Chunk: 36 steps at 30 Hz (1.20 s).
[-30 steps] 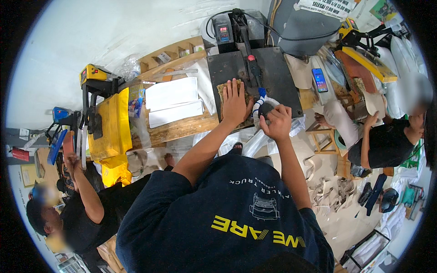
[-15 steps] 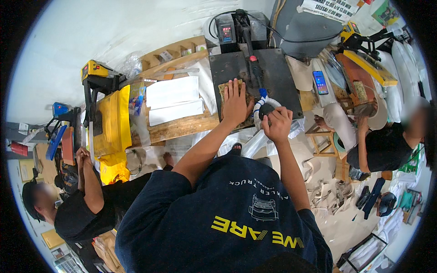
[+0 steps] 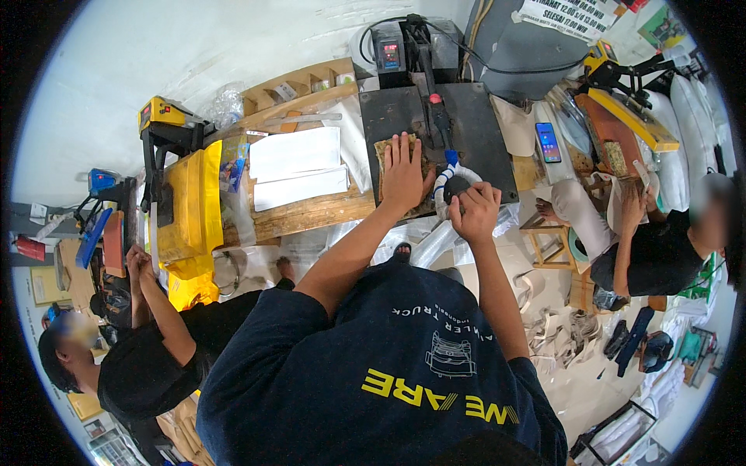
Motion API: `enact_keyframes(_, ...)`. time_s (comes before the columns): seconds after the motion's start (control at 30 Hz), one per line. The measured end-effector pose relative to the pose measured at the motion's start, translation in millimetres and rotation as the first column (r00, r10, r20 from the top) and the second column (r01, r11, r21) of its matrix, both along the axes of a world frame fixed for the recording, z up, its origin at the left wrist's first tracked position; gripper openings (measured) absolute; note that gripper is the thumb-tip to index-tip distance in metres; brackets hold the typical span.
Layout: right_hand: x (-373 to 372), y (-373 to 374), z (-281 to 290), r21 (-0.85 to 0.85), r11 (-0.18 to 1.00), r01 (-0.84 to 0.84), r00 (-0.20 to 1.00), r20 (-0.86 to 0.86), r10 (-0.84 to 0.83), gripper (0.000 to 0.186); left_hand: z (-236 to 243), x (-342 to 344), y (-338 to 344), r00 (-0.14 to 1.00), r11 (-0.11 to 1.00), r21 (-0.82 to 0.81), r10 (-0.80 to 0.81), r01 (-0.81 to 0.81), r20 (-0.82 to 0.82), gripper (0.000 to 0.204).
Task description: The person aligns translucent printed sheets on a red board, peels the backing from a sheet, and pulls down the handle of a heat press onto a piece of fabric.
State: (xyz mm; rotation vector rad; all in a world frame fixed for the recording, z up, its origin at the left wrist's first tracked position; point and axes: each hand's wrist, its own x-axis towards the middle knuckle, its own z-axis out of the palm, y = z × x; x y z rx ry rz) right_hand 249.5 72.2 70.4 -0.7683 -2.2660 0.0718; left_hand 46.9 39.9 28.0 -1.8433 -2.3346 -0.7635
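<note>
A heat press with a broad black plate [image 3: 486,128] is in front of me. My left hand [image 3: 402,180] lies flat, fingers stretched out, on a worn brown pad [image 3: 381,149] resting on the plate. Part of the pad is hidden under the palm. The fingers of my right hand [image 3: 475,210] are curled round the dark end of the press handle [image 3: 439,193], a loop wrapped in white with blue bands. What lies under the pad does not show.
Sheets of white paper [image 3: 299,159] lie on the wooden bench [image 3: 342,210] to the left. Beyond them stands a yellow press [image 3: 183,202] beside a co-worker in black. On the right are a phone [image 3: 548,142], another yellow press [image 3: 633,116] and a second co-worker. Beige scraps [image 3: 571,334] litter the floor.
Both my hands stay in place on the pad and the handle. The right co-worker's hands have shifted, and the beige piece near them has moved. The view has shifted very slightly.
</note>
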Motion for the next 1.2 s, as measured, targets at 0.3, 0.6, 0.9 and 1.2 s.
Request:
enact_keyframes(0.3, 0.2, -0.5, -1.1, 0.009, 1.0, 0.006, 1.0, 0.011, -0.006, 0.021, 1.5, -0.5, -0.9, 1.0, 1.0, 0.002, 0.006, -0.006, -0.017, 0.075)
enact_keyframes(0.6, 0.3, -0.7, 1.4, 0.008, 1.0, 0.006, 1.0, 0.006, -0.006, 0.02, -2.3, 0.1, 1.0, 1.0, 1.0, 0.0, 0.009, -0.009, -0.016, 0.076)
enact_keyframes(0.9, -0.1, -1.1, 2.0, 0.018, 1.0, 0.02, 1.0, 0.017, -0.02, 0.021, -1.4, 0.4, 1.0, 1.0, 1.0, 0.0, 0.011, -0.011, -0.017, 0.074)
enact_keyframes(1.2, 0.4, -0.1, 1.6, 0.026, 1.0, 0.011, 1.0, 0.008, -0.011, 0.021, -1.5, 0.4, 1.1, 1.0, 1.0, 0.005, 0.014, -0.014, -0.015, 0.075)
